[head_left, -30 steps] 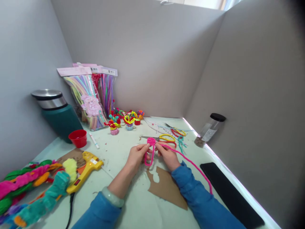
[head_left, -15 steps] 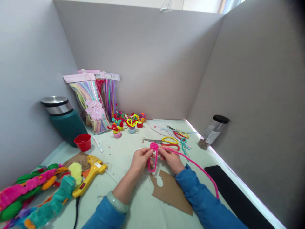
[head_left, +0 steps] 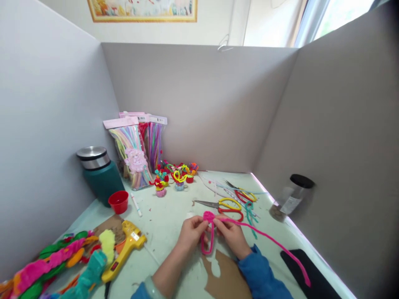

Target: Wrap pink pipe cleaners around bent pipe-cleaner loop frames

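Note:
Between my hands is a bright pink pipe cleaner, coiled into a small flat disc at the top. A narrow loop of it hangs below the disc, and a long tail runs off to the right. With thumb and fingers, my left hand pinches the disc's left side. My right hand pinches the pipe cleaner just right of the disc, where the tail begins. Under my hands lies a piece of brown cardboard with a cut-out. Scissors with yellow and red handles lie just beyond my right hand.
A yellow glue gun, a red cup and a teal bottle stand or lie left. Pipe cleaner bags and small figures are behind. A jar and black object are right.
My view has tilted up, so everything sits lower and slightly right in the picture. Both hands keep their pinch on the pink pipe cleaner, whose shape looks much the same.

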A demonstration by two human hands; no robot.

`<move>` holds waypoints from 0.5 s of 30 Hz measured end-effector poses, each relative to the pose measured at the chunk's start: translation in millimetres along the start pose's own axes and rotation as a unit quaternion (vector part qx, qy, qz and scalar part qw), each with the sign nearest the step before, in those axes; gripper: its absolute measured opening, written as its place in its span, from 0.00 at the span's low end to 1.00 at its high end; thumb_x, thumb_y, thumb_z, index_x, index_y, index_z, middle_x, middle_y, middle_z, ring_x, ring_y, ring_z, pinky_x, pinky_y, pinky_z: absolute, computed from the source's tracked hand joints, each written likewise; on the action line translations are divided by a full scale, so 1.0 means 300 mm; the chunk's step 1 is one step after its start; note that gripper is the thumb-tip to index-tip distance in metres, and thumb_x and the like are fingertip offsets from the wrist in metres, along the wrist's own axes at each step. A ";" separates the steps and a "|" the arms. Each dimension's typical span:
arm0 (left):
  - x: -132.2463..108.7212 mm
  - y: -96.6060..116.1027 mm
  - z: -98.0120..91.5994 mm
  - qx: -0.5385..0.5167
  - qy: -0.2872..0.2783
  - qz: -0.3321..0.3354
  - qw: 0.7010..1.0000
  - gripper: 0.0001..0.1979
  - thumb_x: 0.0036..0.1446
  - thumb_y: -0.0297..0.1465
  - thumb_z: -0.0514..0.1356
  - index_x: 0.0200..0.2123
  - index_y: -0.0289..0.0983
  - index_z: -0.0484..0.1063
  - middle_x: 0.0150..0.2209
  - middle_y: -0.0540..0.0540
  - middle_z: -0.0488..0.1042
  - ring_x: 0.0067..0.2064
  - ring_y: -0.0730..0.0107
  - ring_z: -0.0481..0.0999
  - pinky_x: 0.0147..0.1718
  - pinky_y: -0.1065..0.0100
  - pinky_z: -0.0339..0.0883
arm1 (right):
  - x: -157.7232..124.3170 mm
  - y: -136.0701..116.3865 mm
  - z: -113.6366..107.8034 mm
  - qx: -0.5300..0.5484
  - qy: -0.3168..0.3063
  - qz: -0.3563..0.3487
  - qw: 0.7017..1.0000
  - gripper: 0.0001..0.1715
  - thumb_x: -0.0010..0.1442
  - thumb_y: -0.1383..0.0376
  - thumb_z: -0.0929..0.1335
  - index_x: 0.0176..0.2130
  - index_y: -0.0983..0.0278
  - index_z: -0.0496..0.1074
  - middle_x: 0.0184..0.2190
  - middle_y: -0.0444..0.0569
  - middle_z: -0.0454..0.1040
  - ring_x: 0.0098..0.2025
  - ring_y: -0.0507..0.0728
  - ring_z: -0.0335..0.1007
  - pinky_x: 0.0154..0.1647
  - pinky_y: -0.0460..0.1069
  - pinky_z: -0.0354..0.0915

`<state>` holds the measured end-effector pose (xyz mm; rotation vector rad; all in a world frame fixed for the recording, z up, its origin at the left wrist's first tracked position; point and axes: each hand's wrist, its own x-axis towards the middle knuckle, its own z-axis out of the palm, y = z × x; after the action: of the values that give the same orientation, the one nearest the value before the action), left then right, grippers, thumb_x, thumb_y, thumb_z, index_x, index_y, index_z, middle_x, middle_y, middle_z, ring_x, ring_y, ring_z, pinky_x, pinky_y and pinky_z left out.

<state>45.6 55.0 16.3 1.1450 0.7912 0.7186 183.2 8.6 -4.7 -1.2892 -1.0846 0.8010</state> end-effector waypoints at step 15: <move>0.047 -0.057 -0.017 -0.017 -0.015 -0.021 1.000 0.23 0.41 0.50 0.60 0.23 0.34 0.64 0.11 0.51 0.65 0.10 0.74 0.63 0.10 0.73 0.55 | 0.011 0.027 0.000 -0.022 -0.025 0.027 0.999 0.16 0.52 0.54 0.67 0.32 0.63 0.76 0.24 0.48 0.70 0.24 0.54 0.63 0.25 0.47 0.62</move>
<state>50.5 64.8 -3.7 1.1033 0.7718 0.6763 185.3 12.8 -12.1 -1.3461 -1.1159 0.8593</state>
